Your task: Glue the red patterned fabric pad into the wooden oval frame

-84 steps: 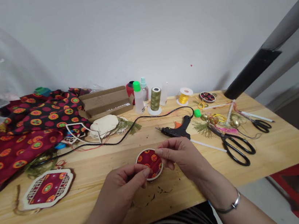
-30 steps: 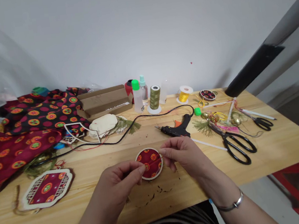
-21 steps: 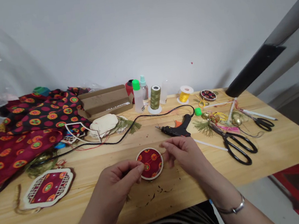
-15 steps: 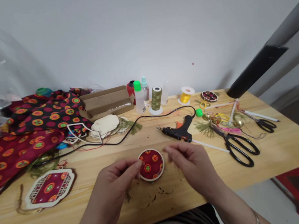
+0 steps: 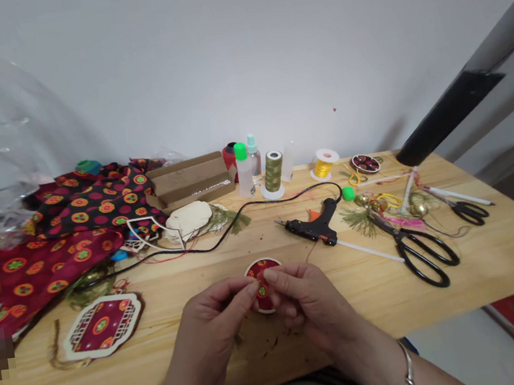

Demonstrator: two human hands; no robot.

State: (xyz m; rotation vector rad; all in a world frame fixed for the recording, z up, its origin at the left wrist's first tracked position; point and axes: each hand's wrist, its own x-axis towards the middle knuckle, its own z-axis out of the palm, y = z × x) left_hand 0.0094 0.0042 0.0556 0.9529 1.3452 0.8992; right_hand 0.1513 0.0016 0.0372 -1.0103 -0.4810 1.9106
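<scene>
A round fabric-covered disc (image 5: 263, 304), dark red with flower circles and a pale rim, lies on the table under my fingertips. My left hand (image 5: 206, 328) is in a pinch over the disc's left part, thumb against forefinger. Across from it, my right hand (image 5: 316, 304) pinches too, its thumb tip almost meeting the left fingers. What the two pinches hold is too small to make out. A faint thin strand shows just above my right hand. The hands hide much of the disc.
A black glue gun (image 5: 312, 229) with its cord lies beyond my right hand, large black scissors (image 5: 423, 252) to its right. A framed fabric plaque (image 5: 101, 326) sits at left. Patterned cloth (image 5: 88, 205), a cardboard box (image 5: 194, 182), bottles (image 5: 245, 172) and thread spools (image 5: 273, 172) line the wall.
My right hand has moved left, and its fingertips now come together with those of my left hand over the disc. The view has shifted slightly.
</scene>
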